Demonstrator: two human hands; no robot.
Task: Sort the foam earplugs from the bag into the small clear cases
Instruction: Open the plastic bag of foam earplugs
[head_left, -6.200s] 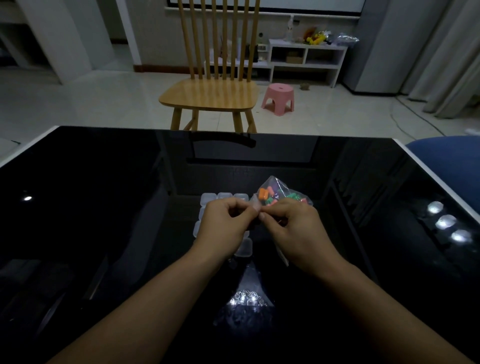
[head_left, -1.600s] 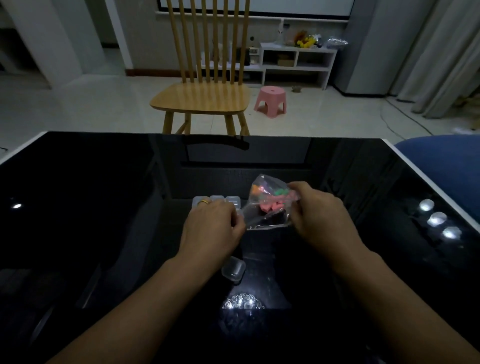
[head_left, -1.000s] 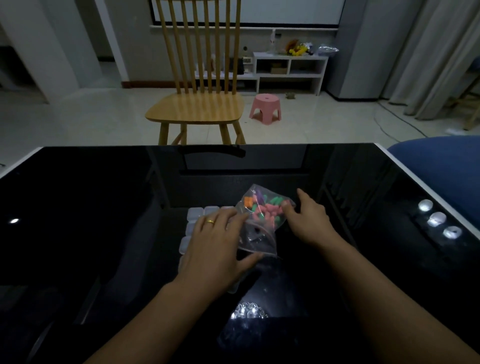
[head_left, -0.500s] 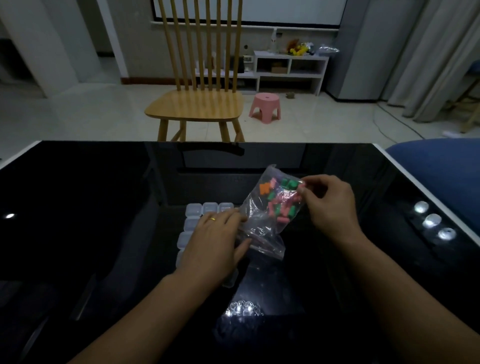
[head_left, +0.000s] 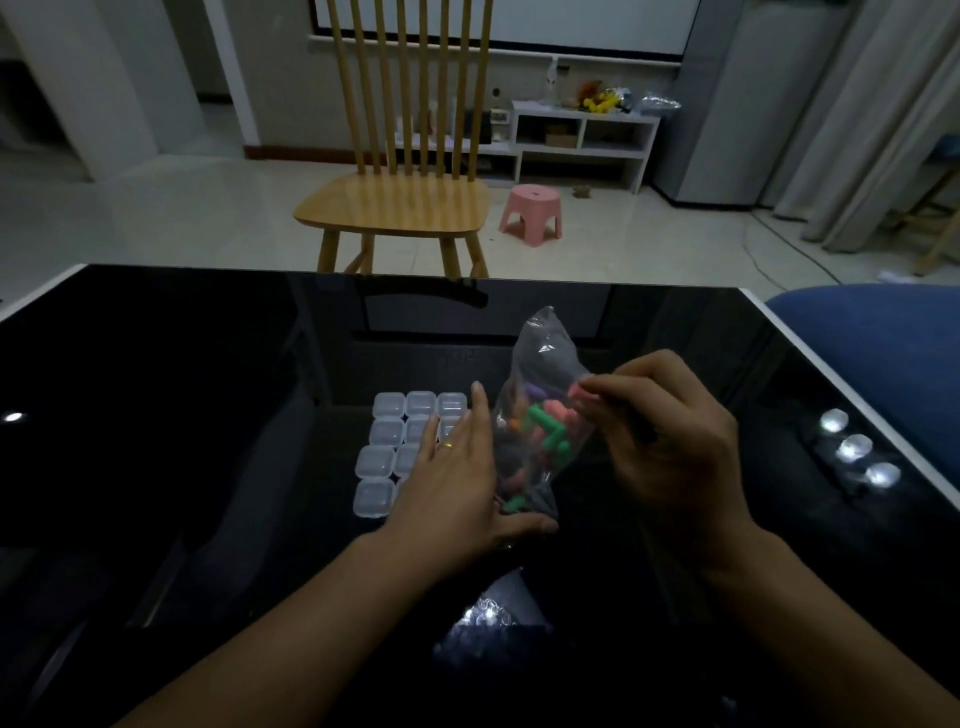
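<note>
Your left hand (head_left: 457, 483) is spread flat, fingers straight, pressed against the left side of the clear bag (head_left: 540, 415) with the thumb tucked under its lower end — a brace, not a closed grasp. The bag stands upright above the glossy black table (head_left: 208, 389), its foam earplugs (head_left: 545, 436) bunched in the middle: green, pink, orange, purple. Your right hand (head_left: 670, 441) is curled, thumb and fingertips pinched on a pink earplug (head_left: 577, 391) at the bag's right edge — whether through the plastic or at its opening, I can't tell. The small clear cases (head_left: 387, 452) lie in rows on the table, partly behind your left hand.
</note>
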